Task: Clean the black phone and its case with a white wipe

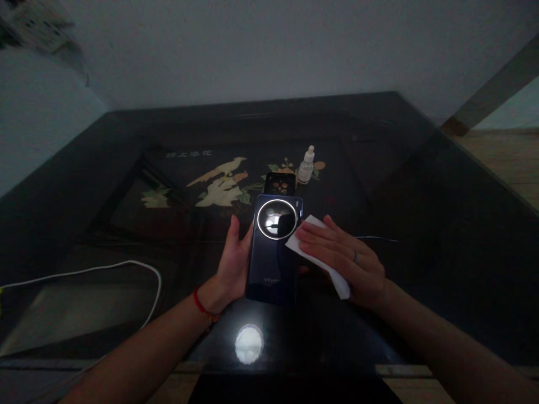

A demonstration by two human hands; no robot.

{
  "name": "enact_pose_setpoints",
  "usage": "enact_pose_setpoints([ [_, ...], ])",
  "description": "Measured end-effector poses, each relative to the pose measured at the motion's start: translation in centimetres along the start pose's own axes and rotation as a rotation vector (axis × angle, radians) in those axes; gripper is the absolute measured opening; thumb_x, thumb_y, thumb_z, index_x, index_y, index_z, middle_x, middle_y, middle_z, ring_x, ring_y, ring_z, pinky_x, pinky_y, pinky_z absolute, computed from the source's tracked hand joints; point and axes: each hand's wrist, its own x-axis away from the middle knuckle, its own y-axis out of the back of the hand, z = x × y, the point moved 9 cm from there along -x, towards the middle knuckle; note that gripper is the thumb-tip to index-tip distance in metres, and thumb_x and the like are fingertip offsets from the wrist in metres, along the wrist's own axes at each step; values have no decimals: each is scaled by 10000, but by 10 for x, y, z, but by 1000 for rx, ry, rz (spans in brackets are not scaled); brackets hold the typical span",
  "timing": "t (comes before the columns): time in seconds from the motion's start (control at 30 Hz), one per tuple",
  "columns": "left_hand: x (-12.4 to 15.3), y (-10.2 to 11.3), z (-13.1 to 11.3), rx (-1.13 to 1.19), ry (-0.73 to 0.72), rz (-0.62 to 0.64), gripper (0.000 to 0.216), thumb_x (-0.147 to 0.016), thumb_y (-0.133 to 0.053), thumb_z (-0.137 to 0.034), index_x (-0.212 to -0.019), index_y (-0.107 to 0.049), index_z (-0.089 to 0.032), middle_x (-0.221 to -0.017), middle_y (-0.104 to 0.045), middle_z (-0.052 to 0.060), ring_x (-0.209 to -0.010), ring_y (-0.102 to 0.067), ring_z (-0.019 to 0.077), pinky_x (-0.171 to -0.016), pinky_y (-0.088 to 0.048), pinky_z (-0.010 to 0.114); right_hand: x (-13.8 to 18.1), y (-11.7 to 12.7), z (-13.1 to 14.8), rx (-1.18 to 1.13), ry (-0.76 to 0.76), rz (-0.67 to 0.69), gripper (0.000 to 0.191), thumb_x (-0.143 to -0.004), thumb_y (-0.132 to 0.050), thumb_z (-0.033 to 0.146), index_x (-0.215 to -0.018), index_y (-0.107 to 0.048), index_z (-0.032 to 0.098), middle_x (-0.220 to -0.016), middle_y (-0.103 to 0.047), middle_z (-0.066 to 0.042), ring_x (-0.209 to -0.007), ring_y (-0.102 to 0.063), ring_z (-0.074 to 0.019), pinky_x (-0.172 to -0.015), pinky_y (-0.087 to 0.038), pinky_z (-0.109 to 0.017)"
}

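My left hand (233,261), a red cord at its wrist, grips a dark blue smartphone (272,266) from behind, thumb raised along the left side. The phone's back faces me, with a large round camera ring (277,219) near its top. My right hand (347,255) holds a folded white wipe (322,258) under its fingers. One corner of the wipe meets the phone's right edge, just below the camera ring. Past the phone's top end lies a dark case-like object (280,183), partly covered by the phone.
A small clear dropper bottle (306,166) with a white top stands behind the phone. The glossy dark table (400,168) bears a bird-and-flower picture (221,182). A white cable (96,268) curves across the left side. Pale walls border the far and left edges.
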Motion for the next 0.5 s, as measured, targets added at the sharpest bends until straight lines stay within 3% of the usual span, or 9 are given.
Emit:
enact_pose_setpoints([
  [0.1, 0, 1, 1, -2, 7, -6, 664, -908, -100, -601, -1426, -340, -261, -1273, -595, 85, -1163, -550, 271, -1002, -372, 446, 1, -10, 1, -20, 37, 40, 390, -925, -446, 108, -1315, -465, 105, -1247, -613, -146, -1256, -495, -221, -1055, -407, -514],
  [0.3, -1, 7, 4, 12, 22, -61, 669, -903, -112, -615, -1421, -348, -264, -1287, -586, 82, -1165, -550, 269, -1003, -371, 429, -2, -23, 9, 19, 104, 121, 309, -937, -370, 87, -1162, -573, 27, -1170, -647, -195, -1254, -493, -239, -1027, -444, -489],
  [0.5, 1, 3, 22, 52, 112, -25, 742, -869, -138, -676, -1424, -356, -234, -1301, -577, 93, -1205, -522, 266, -1040, -322, 408, -8, -49, 19, 148, 80, 216, 329, -950, -362, 83, -1210, -554, 21, -1302, -563, -171, -1302, -432, -246, -1081, -395, -432],
])
